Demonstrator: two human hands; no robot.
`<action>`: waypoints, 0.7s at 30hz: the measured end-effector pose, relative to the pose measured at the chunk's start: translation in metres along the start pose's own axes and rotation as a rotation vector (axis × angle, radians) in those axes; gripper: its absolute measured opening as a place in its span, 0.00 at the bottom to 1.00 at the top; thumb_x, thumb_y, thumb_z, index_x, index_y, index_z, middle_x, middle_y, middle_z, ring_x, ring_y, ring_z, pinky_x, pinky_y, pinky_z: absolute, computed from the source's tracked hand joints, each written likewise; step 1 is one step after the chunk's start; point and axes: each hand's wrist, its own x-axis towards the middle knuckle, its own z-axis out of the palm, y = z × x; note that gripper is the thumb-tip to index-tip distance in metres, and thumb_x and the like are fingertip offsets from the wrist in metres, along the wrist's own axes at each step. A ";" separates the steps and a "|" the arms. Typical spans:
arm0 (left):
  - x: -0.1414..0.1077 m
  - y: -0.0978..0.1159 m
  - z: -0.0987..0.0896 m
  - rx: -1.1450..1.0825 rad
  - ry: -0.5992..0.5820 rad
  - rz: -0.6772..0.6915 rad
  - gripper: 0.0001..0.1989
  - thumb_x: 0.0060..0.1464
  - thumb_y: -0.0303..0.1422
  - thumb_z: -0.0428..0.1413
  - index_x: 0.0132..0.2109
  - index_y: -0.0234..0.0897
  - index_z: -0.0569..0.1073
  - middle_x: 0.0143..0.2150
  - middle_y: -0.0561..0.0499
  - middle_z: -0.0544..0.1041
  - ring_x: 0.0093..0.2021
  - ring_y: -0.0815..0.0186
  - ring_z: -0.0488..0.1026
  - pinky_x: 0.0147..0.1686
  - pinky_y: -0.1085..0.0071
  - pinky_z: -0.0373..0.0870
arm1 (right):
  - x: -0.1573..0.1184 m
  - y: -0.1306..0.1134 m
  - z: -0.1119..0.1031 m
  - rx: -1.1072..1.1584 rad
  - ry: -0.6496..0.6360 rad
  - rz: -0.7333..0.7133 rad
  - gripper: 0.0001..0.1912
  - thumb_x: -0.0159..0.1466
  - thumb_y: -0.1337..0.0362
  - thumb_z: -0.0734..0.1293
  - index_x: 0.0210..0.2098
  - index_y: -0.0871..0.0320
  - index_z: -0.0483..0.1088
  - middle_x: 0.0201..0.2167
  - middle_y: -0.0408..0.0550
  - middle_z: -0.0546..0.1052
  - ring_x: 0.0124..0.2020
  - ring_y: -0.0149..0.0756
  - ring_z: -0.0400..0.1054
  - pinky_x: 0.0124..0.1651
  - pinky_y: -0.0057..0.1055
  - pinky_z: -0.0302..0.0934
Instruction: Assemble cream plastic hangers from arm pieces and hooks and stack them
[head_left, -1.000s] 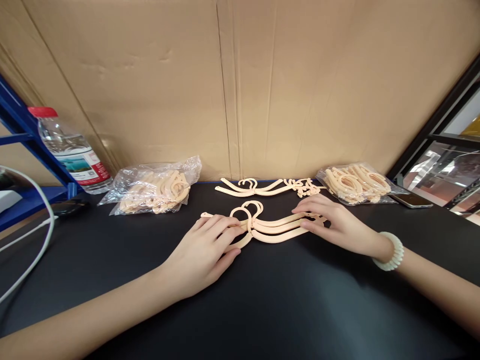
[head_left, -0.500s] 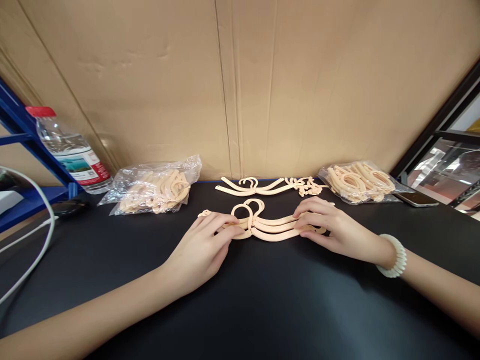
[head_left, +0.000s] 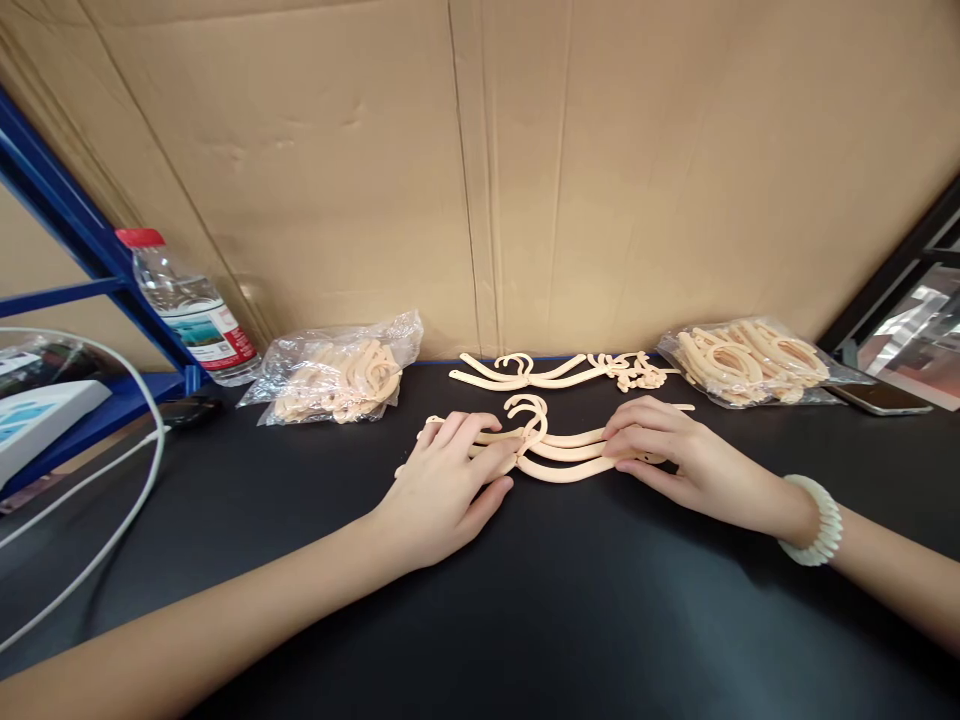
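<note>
Several beige plastic clothes hangers (head_left: 566,472) lie stacked on the black table in front of me, their hooks (head_left: 534,412) bunched at the middle and pointing away. My left hand (head_left: 446,490) grips their left part, with its fingertips by the hooks and the thumb on the near side. That hand hides most of the left arms. Over the right ends my right hand (head_left: 671,455) is closed, fingers on top and thumb at the near edge. It wears a pale coiled band (head_left: 814,520).
Behind lie more hangers (head_left: 517,378) and a cluster of small beige pieces (head_left: 637,372). Clear bags of beige parts stand left (head_left: 337,375) and right (head_left: 750,360). A bottle (head_left: 199,310) and white cable (head_left: 157,440) are left; a phone (head_left: 889,398) lies right.
The view has swung slightly left. The hook that lay apart to the left now sits in line with the others. My left hand has shifted toward the hooks; the right keeps its hold.
</note>
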 end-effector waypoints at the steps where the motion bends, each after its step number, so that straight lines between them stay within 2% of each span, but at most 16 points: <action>1: 0.000 -0.001 0.001 -0.003 0.011 -0.012 0.18 0.64 0.32 0.47 0.59 0.44 0.66 0.54 0.44 0.67 0.52 0.55 0.64 0.47 0.56 0.62 | 0.000 -0.001 0.000 -0.008 0.003 0.006 0.07 0.68 0.67 0.61 0.41 0.55 0.72 0.41 0.51 0.73 0.46 0.41 0.66 0.48 0.39 0.64; 7: -0.002 -0.010 0.004 -0.008 0.099 -0.028 0.11 0.62 0.28 0.48 0.50 0.38 0.71 0.51 0.45 0.70 0.49 0.57 0.67 0.44 0.59 0.63 | -0.001 -0.001 -0.005 -0.052 0.001 0.080 0.07 0.68 0.65 0.61 0.37 0.56 0.71 0.43 0.52 0.71 0.47 0.41 0.65 0.47 0.38 0.65; 13: -0.004 -0.018 0.007 -0.062 0.111 -0.015 0.12 0.62 0.26 0.47 0.51 0.38 0.69 0.55 0.46 0.71 0.54 0.59 0.67 0.51 0.59 0.62 | -0.003 0.008 -0.007 -0.080 0.020 0.112 0.06 0.67 0.64 0.62 0.37 0.55 0.71 0.44 0.53 0.72 0.47 0.43 0.67 0.47 0.40 0.66; 21: -0.004 -0.019 0.005 -0.084 0.101 0.000 0.13 0.64 0.25 0.44 0.50 0.38 0.70 0.50 0.47 0.75 0.50 0.60 0.69 0.49 0.60 0.65 | -0.008 0.016 -0.002 -0.074 0.053 0.206 0.12 0.67 0.62 0.61 0.49 0.54 0.70 0.48 0.49 0.76 0.49 0.42 0.72 0.51 0.39 0.69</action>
